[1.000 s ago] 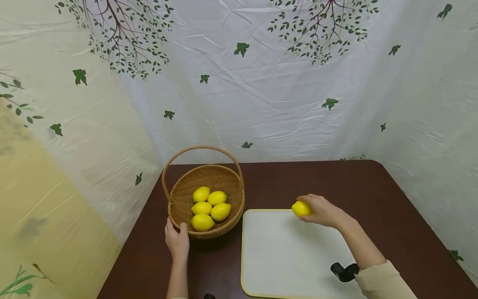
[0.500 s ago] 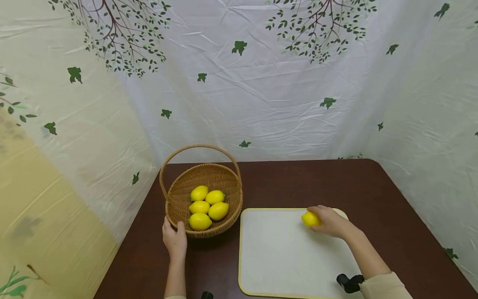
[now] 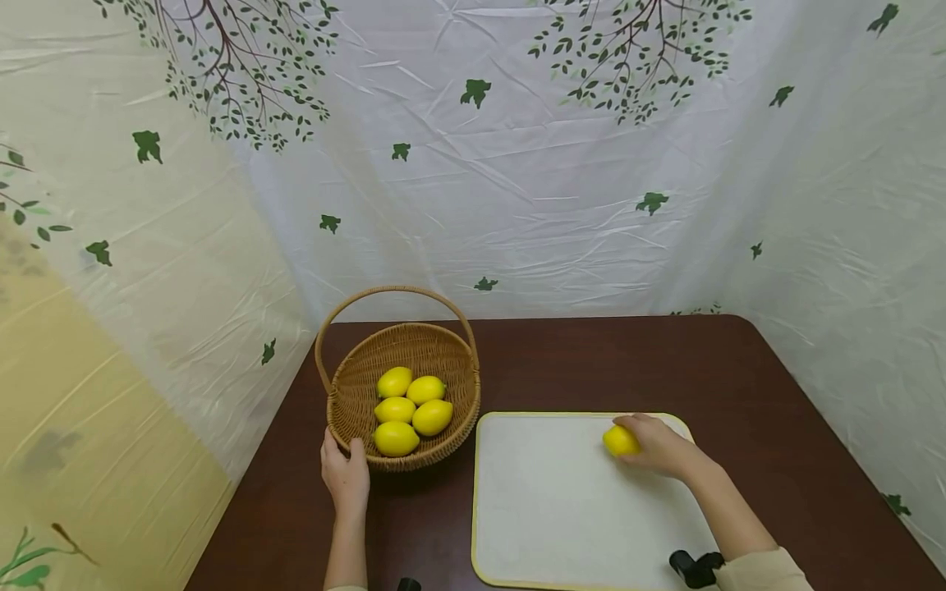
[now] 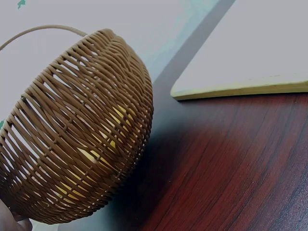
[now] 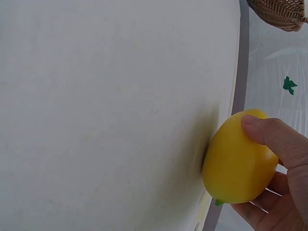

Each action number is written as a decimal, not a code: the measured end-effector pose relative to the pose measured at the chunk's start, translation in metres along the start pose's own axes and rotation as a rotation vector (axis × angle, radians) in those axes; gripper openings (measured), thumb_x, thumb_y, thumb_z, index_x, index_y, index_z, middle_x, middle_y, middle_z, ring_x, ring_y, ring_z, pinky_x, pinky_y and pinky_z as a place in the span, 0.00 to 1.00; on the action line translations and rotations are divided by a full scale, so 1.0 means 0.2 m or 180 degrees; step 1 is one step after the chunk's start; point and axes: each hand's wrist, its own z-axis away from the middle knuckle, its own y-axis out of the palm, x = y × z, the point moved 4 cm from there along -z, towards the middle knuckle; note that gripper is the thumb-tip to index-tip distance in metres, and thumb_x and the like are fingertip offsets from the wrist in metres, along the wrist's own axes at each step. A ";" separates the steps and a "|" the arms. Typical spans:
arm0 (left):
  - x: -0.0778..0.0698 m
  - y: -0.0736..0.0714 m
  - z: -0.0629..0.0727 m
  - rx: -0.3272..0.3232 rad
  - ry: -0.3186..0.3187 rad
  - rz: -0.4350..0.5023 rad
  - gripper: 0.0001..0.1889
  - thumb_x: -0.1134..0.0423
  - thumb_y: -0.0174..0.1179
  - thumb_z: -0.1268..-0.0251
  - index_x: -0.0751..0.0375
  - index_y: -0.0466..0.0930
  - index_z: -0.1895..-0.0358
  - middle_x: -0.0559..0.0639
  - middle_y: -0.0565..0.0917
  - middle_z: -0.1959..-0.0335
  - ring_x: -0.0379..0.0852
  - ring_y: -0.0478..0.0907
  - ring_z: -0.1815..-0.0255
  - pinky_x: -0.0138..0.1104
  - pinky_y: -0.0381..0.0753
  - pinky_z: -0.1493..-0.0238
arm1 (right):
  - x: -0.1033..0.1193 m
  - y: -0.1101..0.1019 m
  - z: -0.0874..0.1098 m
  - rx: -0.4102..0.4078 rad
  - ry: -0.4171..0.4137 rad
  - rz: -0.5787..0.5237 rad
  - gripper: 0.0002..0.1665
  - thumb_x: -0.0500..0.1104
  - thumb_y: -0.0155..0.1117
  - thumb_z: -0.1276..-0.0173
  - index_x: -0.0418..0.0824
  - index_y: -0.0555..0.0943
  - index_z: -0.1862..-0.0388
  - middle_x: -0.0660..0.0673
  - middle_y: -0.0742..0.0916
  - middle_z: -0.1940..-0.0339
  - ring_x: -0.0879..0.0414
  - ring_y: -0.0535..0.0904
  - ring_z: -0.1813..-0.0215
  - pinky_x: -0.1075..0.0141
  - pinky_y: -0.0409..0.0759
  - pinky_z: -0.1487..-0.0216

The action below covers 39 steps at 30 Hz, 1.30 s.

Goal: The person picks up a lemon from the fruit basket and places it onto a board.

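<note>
My right hand (image 3: 659, 447) grips a lemon (image 3: 621, 441) low over the far right part of a white board (image 3: 562, 509) with a yellow edge. In the right wrist view the thumb lies across the top of the lemon (image 5: 236, 161) and the fingers curl behind it; its shadow falls on the board beside it. At the left, my left hand (image 3: 346, 476) holds the near-left rim of a wicker basket (image 3: 369, 361), thumb over the rim. The basket tilts toward me, and several lemons (image 3: 395, 439) lie inside it. Yellow shows through the weave in the left wrist view.
The dark brown table (image 3: 591, 361) carries the basket and the board side by side, with a narrow gap between. The basket's tall arched handle (image 3: 399, 289) stands up at the back. A white curtain (image 3: 532, 205) with leaf prints hangs behind the table.
My right hand has lowered the lemon toward the board, moving it slightly right and nearer to me. The left hand still holds the basket in place.
</note>
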 end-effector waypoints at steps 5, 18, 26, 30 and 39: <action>0.00 -0.01 0.00 -0.0014 0.0004 0.0031 0.33 0.65 0.45 0.37 0.70 0.47 0.29 0.69 0.55 0.33 0.65 0.52 0.33 0.55 0.52 0.38 | 0.00 0.01 0.00 0.0029 0.0067 -0.0037 0.31 0.41 0.72 0.53 0.26 0.75 0.51 0.36 0.81 0.58 0.43 0.76 0.58 0.51 0.74 0.56; 0.01 0.00 0.00 -0.0002 0.0001 0.0033 0.33 0.64 0.44 0.37 0.68 0.47 0.29 0.69 0.55 0.33 0.64 0.53 0.34 0.55 0.52 0.39 | 0.01 0.02 -0.01 0.0024 0.0075 -0.0078 0.36 0.42 0.72 0.53 0.29 0.73 0.45 0.36 0.80 0.56 0.43 0.76 0.56 0.51 0.74 0.58; 0.00 0.00 0.00 0.0016 -0.0021 0.0033 0.33 0.65 0.45 0.36 0.69 0.46 0.29 0.68 0.54 0.33 0.64 0.52 0.33 0.55 0.52 0.38 | 0.01 0.02 -0.01 0.0102 0.0122 -0.0065 0.37 0.43 0.72 0.53 0.30 0.73 0.44 0.35 0.79 0.53 0.44 0.75 0.56 0.54 0.72 0.60; 0.00 0.00 0.00 0.0025 -0.0038 0.0035 0.33 0.65 0.45 0.36 0.68 0.45 0.29 0.68 0.54 0.32 0.63 0.51 0.33 0.55 0.52 0.38 | 0.02 0.02 -0.02 0.0100 0.0076 -0.0096 0.38 0.43 0.72 0.54 0.30 0.73 0.44 0.35 0.79 0.53 0.44 0.75 0.56 0.54 0.72 0.59; 0.00 0.00 0.00 0.0015 -0.0016 0.0022 0.33 0.65 0.45 0.37 0.69 0.45 0.29 0.68 0.54 0.32 0.64 0.51 0.33 0.55 0.51 0.38 | 0.04 0.01 -0.02 0.0122 0.0016 -0.0145 0.39 0.45 0.74 0.55 0.30 0.73 0.44 0.37 0.80 0.53 0.44 0.75 0.54 0.54 0.72 0.57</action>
